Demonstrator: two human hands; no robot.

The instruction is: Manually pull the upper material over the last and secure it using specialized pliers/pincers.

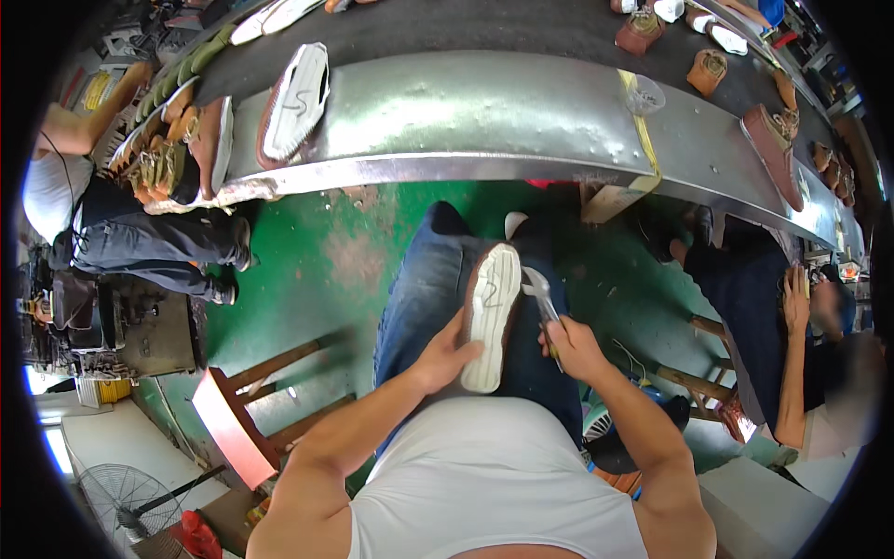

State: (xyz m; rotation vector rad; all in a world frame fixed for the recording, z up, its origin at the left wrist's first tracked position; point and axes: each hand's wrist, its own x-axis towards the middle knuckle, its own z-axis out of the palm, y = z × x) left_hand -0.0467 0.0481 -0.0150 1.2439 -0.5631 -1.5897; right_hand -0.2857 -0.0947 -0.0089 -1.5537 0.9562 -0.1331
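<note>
Green workshop floor below; my left hand point(445, 354) clasps a brown, white-soled shoe point(489, 312) at its heel, light and stiff; my right hand point(573, 347) grips a metal spoon-shaped tool point(540, 289).

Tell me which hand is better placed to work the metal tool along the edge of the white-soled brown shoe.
Right, probably. The right hand already grips the metal tool, its tip at the white-soled brown shoe. The left hand is steadying that shoe on the lap.

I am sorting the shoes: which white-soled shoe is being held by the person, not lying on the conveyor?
The shoe on the person's lap, sole up, gripped by the left hand; the other white-soled shoe lies on the conveyor.
</note>
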